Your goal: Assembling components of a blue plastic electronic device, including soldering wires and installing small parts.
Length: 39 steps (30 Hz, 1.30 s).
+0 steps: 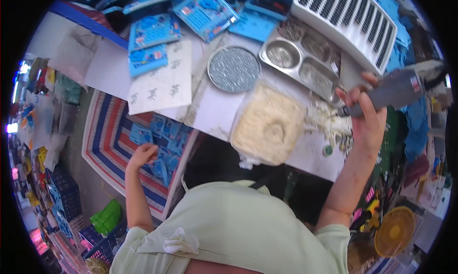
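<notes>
My right hand is wrapped around a grey electric screwdriver, held over the right side of the table with its tip pointing left. To the left, my left hand is lowered into a striped bin lined in red, white and blue. Its fingers are curled beside a blue plastic panel; whether they grip anything is hidden. Several more blue panels lie in a pile there. A round tin of small metal pieces and a cream-coloured block in clear wrap sit between my hands.
Blue calculator-like panels are heaped at the back. A divided metal tray holds small parts, with a white rack of dark pieces behind it. A white sheet lies at the table's left; a yellow basket stands lower right.
</notes>
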{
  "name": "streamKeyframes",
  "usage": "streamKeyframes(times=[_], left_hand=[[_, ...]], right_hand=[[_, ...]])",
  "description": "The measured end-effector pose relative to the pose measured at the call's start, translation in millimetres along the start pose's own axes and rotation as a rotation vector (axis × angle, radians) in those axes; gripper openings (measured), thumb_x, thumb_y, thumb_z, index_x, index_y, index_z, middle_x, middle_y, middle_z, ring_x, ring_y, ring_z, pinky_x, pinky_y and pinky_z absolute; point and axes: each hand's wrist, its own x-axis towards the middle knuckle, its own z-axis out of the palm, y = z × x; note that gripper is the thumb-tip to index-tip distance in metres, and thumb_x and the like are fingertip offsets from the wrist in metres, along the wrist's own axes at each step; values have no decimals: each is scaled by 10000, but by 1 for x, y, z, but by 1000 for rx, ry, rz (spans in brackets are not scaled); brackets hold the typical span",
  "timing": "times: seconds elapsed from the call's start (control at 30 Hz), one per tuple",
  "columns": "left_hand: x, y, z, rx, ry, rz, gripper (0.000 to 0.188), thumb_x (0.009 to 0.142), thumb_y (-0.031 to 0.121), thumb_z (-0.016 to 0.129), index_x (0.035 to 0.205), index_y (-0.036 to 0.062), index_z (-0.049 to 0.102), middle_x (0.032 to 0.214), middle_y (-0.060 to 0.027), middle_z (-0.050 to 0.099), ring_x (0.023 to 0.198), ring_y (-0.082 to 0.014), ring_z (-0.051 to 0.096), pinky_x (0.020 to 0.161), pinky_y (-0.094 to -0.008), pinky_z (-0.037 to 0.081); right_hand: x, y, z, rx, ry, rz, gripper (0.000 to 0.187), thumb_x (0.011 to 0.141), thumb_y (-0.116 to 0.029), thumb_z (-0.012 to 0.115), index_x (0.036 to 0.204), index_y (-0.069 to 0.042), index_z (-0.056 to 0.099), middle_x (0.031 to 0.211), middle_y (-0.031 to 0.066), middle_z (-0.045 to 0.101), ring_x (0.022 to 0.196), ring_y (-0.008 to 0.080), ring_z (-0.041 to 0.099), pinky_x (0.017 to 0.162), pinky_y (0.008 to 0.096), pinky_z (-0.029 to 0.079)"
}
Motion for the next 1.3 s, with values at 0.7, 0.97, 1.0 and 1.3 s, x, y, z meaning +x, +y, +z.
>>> streamKeyframes(times=[0.7,0.97,1.0,1.3], left_hand=[[126,697,147,780,746,1246,349,849,305,663,1090,53,676,1106,-199,689,1041,-400,663,905,-501,537],[61,643,225,486,368,1532,307,880,292,691,1059,43,712,1032,-197,689,961,-362,665,841,-451,529],[37,623,237,422,77,1474,281,896,280,688,1056,53,729,991,-172,705,886,-317,681,790,-410,539],[-52,449,272,143,-976,989,241,980,148,641,1179,22,693,960,-4,689,799,-55,563,702,-231,470]], right_hand=[[15,13,-14,-155,271,-15,586,880,-51,733,1405,1,478,1080,52,630,1016,138,609,938,286,475],[22,6,-24,-289,141,-56,452,884,-90,773,1290,-17,588,1138,74,672,1039,139,631,914,305,515],[22,6,-24,-341,131,-76,424,882,-103,778,1262,-17,611,1131,71,674,1028,141,636,917,312,518],[25,1,-6,-75,-37,38,428,918,-147,756,1281,19,602,1128,71,708,1020,147,658,922,342,532]])
